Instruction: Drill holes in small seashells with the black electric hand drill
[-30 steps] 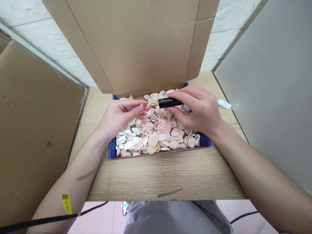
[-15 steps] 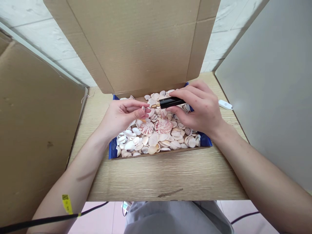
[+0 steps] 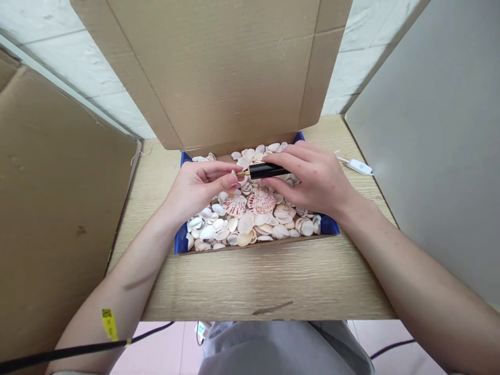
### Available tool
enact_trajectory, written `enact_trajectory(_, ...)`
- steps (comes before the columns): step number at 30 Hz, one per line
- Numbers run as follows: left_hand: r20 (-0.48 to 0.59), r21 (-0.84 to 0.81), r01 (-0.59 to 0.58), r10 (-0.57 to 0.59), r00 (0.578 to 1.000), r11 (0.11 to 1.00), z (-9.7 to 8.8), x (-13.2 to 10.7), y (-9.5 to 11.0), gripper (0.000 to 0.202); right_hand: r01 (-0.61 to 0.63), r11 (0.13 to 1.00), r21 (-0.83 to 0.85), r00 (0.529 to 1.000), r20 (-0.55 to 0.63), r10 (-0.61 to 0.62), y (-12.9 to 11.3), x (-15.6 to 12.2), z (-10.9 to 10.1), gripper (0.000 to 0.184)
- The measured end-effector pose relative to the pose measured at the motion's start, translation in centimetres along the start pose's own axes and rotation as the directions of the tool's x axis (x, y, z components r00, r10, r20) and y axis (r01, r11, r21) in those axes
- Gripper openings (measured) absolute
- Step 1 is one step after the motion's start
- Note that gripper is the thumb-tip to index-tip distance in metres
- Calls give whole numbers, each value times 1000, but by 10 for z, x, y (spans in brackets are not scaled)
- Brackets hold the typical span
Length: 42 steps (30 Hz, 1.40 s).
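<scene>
My left hand (image 3: 191, 187) is closed in a pinch over the left part of an open cardboard box (image 3: 182, 240). Between its thumb and fingertips sits a small pale shell (image 3: 234, 173), mostly covered by the fingers. My right hand (image 3: 322, 179) wraps thumb and fingers around a black cylindrical mini drill (image 3: 267, 170), held nearly level. Its brass-coloured tip points left and meets the shell at my left fingertips; whether it has entered the shell is hidden. Below both hands, many white and cream seashells (image 3: 247, 223) fill the box, among them two reddish-striped scallop shells (image 3: 261, 201).
The box's cardboard lid (image 3: 226, 73) stands raised at the back. A cardboard panel (image 3: 58, 182) borders the wooden table (image 3: 258, 281) on the left, a grey panel (image 3: 429, 130) on the right. A white inline switch (image 3: 359, 166) lies on its cord behind my right hand.
My right hand has moved left and slightly down with the drill, closing the gap between its tip and the shell. My left hand has stayed almost still.
</scene>
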<state>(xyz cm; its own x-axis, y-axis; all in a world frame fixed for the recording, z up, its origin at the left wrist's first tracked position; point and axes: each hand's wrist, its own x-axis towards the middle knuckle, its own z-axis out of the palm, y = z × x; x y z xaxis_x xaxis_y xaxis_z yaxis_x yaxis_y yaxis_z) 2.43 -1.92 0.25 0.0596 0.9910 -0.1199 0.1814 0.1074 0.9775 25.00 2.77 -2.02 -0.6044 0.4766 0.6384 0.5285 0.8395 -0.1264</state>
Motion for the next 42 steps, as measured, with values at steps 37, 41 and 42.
enact_trajectory(37,20,143,-332,332,943,932,-4,2,-6,11,-36,996,-80,996,82,43,-6,-2,1,40)
enact_trajectory(41,7,82,-224,225,974,971,-3,2,-7,24,-12,996,-92,999,48,17,-5,-2,0,37)
enact_trajectory(42,14,66,-197,196,980,978,-3,2,-7,27,0,995,-95,999,36,3,-5,-2,0,37)
